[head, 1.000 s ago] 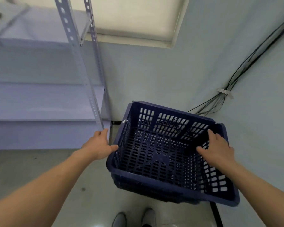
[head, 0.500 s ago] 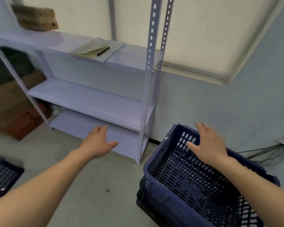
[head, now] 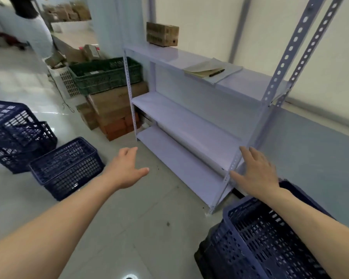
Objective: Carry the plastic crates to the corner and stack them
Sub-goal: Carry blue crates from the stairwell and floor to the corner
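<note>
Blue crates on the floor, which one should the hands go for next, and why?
Probably step left and reach for the nearest loose crate. The left hand and right hand are open and hold nothing, the crate stack sits by the wall at lower right, and this loose one lies closest, with more crates behind it.

A stack of blue plastic crates [head: 260, 242] sits on the floor [head: 139, 218] right of the pale metal shelf rack [head: 189, 121], with loose blue crates [head: 66, 168] well left and a brown cardboard box [head: 162, 34] on its top shelf [head: 177, 55].
</note>
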